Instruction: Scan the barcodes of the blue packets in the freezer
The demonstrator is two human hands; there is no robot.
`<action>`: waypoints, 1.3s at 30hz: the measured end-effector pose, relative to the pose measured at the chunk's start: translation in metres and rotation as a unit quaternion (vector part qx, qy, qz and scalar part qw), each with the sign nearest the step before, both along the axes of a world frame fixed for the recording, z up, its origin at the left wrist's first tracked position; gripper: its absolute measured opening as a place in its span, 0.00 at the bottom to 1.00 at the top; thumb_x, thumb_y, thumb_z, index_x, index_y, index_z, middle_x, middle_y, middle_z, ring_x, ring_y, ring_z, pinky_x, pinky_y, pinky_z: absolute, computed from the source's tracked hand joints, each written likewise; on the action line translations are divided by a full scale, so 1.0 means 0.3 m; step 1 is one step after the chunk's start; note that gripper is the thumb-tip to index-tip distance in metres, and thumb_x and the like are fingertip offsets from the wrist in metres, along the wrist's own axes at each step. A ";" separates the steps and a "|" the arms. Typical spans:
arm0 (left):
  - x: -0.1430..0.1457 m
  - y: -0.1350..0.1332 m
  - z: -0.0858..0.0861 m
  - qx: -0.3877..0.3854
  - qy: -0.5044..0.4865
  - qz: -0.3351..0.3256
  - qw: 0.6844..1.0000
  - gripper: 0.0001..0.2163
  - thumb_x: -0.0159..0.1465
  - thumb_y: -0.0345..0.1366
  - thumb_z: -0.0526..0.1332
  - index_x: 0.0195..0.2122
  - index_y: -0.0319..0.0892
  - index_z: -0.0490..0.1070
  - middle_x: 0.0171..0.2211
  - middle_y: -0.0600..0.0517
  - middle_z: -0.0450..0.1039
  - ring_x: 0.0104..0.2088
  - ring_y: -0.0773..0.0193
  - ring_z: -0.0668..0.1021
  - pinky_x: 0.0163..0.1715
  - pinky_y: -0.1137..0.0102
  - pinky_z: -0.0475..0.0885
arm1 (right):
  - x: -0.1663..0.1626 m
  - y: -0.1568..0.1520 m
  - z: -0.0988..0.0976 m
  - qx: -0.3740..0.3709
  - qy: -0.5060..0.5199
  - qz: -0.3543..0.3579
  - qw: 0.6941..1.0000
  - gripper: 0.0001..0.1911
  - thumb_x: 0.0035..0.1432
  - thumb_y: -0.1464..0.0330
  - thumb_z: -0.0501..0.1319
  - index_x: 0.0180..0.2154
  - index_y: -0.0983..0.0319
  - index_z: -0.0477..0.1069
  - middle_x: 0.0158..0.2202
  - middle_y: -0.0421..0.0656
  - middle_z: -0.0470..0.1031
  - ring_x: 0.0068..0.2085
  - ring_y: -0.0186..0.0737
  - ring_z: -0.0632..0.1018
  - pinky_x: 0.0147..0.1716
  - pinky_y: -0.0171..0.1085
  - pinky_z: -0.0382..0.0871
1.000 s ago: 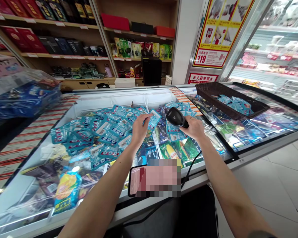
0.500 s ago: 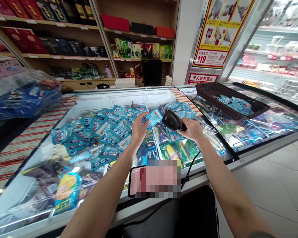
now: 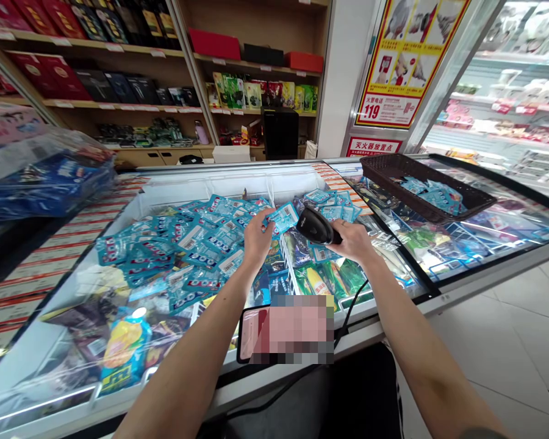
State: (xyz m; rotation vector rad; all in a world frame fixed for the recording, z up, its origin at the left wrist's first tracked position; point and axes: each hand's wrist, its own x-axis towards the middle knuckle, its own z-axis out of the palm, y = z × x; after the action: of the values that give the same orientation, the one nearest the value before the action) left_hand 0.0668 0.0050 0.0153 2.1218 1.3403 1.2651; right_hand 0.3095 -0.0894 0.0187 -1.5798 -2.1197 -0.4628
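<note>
My left hand [image 3: 257,239] pinches a small teal packet [image 3: 284,216] and holds it up over the open chest freezer [image 3: 219,177]. My right hand [image 3: 354,241] grips a black barcode scanner [image 3: 317,225] whose head points left at that packet, a few centimetres away. A black cable [image 3: 348,311] runs from the scanner down over the freezer's front edge. Below both hands lies a heap of the same teal packets [image 3: 183,244], with a smaller group of teal packets [image 3: 332,201] to the right of a white divider.
A dark woven basket [image 3: 427,186] with more teal packets rests on the freezer's glass lid at the right. A phone [image 3: 256,332] lies on the front rim. A wrapped blue bundle [image 3: 46,177] sits at the left. Shelves of boxed goods stand behind; tiled floor lies at the right.
The scanner has swung left and lower, closer to the packet. My left hand has lifted the packet slightly and turned it toward the scanner's head.
</note>
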 end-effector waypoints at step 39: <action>-0.050 -0.010 0.031 0.154 0.287 -0.004 0.946 0.18 0.61 0.27 0.50 0.48 0.51 0.69 0.55 0.50 0.63 0.57 0.52 0.61 0.53 0.55 0.57 | 0.042 0.012 -0.007 0.045 0.033 -0.146 0.988 0.17 0.51 0.57 0.58 0.39 0.62 0.68 0.34 0.46 0.75 0.34 0.44 0.75 0.29 0.36 0.61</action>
State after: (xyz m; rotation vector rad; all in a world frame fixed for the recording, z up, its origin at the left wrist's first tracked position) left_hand 0.0520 0.0020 0.0244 2.8674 1.4048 0.9274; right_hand 0.3221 -0.0859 0.0168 -1.8344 -1.7980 -0.5839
